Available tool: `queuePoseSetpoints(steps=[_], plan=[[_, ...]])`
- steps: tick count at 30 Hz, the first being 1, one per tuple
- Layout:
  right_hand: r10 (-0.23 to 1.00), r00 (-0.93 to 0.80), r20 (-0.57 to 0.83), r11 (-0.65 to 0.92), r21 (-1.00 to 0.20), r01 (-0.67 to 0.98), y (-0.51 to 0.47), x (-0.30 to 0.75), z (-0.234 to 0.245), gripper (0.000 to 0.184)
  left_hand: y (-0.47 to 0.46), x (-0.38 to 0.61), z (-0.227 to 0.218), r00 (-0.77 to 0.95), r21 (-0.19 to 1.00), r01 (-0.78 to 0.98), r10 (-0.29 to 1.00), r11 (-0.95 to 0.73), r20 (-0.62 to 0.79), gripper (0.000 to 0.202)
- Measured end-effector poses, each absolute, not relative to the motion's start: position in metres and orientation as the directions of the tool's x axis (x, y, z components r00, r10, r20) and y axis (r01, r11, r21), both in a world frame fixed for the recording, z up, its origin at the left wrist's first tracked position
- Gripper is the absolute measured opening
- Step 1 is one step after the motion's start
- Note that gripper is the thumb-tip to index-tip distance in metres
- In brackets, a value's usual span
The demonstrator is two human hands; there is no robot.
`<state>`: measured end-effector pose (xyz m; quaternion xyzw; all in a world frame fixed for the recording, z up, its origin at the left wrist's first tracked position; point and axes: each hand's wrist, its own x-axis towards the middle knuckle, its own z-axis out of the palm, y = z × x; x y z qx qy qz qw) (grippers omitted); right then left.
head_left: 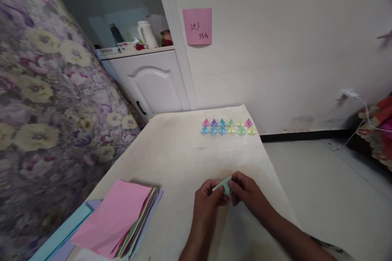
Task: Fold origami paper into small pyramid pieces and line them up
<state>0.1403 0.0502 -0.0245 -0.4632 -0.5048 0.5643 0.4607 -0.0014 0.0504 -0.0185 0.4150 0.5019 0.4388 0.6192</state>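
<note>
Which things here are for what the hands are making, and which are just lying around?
Seem part of the work:
pale green paper, being held
paper stack
little folded shapes, in two rows

Seem just nearby:
white jug
dark bottle
flowery curtain

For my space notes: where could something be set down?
Free: the table left of the origami, beyond the paper stack; also between the origami and the left hand and right hand. Crowded: near left, at the stack; far right, at the origami.
</note>
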Motion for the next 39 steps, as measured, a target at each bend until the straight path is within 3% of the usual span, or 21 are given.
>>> queuePoseSetpoints(steps=[5, 14, 21, 29, 39], plan=[[0.979, -0.176, -0.105, -0.116, -0.992, -0.049, 0.050, 0.138, -0.031, 0.024, 0.051, -0.002, -0.022, 0.050, 0.928, -0.234, 0.957, 0.290, -0.286, 0.017], [0.990, -0.107, -0.096, -0.098, -0.995, -0.013, 0.050, 0.133, -0.031, 0.011, 0.047, 0.003, -0.018, 0.001, 0.978, -0.057, 0.980, 0.200, -0.200, 0.014], [0.980, -0.167, -0.109, -0.120, -0.991, -0.055, 0.051, 0.135, -0.033, 0.016, 0.049, -0.002, -0.017, 0.096, 0.972, -0.060, 0.971, 0.227, -0.221, 0.020], [0.981, -0.178, -0.083, -0.090, -0.996, -0.029, 0.042, 0.133, -0.027, 0.015, 0.042, -0.005, -0.013, 0.070, 0.979, -0.080, 0.980, 0.189, -0.184, 0.026], [0.982, -0.191, 0.005, -0.005, -0.999, -0.053, 0.016, 0.130, 0.006, 0.023, 0.006, 0.002, 0.015, 0.039, 0.943, -0.290, 0.987, 0.163, -0.159, 0.022]])
